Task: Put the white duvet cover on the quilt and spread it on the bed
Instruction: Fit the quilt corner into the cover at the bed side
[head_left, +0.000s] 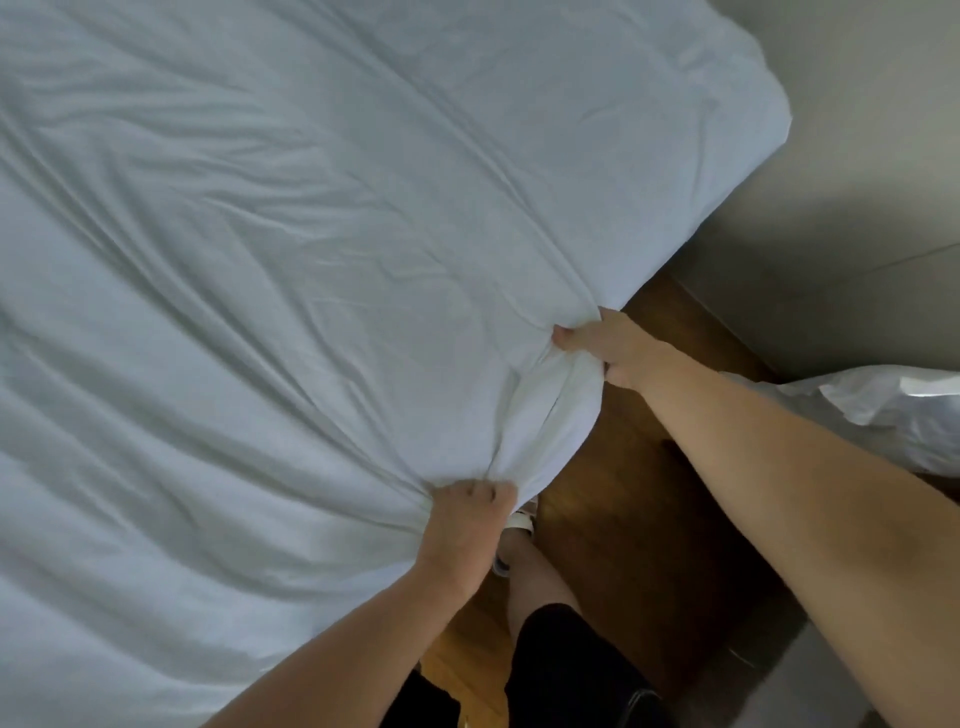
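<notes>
A white duvet cover (322, 249) lies spread across the bed, filling the left and upper part of the head view, its surface crossed by long creases that run toward the near right edge, where both hands have hold of it. The left hand (462, 525) grips a bunch of the fabric at the lower part of that edge — its fingers (480, 491) are curled tight into the cloth, and folds fan out from the grasp across the cover. The right hand (613, 345) holds the same edge farther up, the thumb pressed on top of the fabric and the rest of the fingers tucked beneath, hidden by the cloth. Between the two hands the edge of the cover hangs in a gathered pouch over the side of the bed. Whether the quilt is inside cannot be told, though the far corner (748, 88) at upper right looks rounded and full. Beside the bed runs a strip of brown wooden floor (649, 509), and beyond it a pale grey wall (857, 218). A crumpled white bundle (893, 410) — its material is unclear — lies at the right edge, just past the right forearm. Below the hands show the person's bare knee, dark shorts (566, 670) and a white shoe (519, 522) on the floor close against the bed.
</notes>
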